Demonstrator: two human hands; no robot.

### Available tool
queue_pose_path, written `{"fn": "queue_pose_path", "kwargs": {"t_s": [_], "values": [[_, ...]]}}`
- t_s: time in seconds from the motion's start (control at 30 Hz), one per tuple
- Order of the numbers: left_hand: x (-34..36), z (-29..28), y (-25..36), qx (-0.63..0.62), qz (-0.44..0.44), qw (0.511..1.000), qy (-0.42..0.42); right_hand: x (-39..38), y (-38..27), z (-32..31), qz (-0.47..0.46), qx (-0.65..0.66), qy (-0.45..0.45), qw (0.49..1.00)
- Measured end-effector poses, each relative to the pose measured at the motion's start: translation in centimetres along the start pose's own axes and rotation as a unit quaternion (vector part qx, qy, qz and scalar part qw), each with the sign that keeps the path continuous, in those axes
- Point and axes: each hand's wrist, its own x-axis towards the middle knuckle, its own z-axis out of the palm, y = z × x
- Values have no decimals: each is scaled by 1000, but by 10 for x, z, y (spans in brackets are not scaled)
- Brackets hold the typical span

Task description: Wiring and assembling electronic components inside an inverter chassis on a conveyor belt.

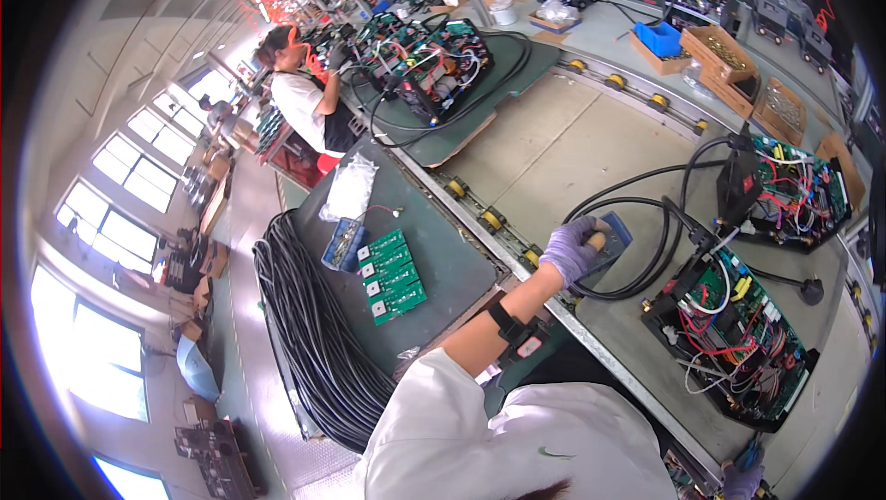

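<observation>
My left hand (572, 253), in a purple glove with a bare fingertip showing, grips the edge of a small blue plastic box (616, 234). The box is tilted over the conveyor, beside loops of black cable (637, 290). At the lower right edge my right hand (741, 482), also gloved, is partly cut off. Its fingers close round something dark and blue (751, 454) that I cannot make out. Just above it lies an open machine unit (729, 334) with a green circuit board and red and white wires. A second open unit (796, 188) sits farther off.
On the left side table are green circuit boards (392, 277), a blue parts box (343, 244), a plastic bag (351, 188) and a thick black cable bundle (309, 334). A co-worker (300, 99) stands by another open unit (425, 66). Cardboard parts boxes (720, 53) line the far side.
</observation>
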Motion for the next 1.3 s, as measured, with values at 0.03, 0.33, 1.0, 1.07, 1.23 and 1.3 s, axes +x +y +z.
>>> {"fn": "queue_pose_path", "kwargs": {"t_s": [0.03,0.33,1.0,1.07,1.23,1.3], "values": [[-13,-3,9,-105,-44,993,-25,-6,-6,-3,0,-41,11,999],[-113,3,74,-303,-163,916,-208,34,59,65,61,-59,237,968],[-132,82,56,-271,-281,868,-306,-100,-130,1,-411,63,261,871],[-132,80,58,-277,-288,865,-302,-97,-131,-2,-426,71,232,872],[-130,79,47,-301,-286,846,-335,-92,-134,-3,-445,129,177,868],[-128,80,48,-262,-276,846,-374,-91,-135,-2,-445,149,138,872]]}}
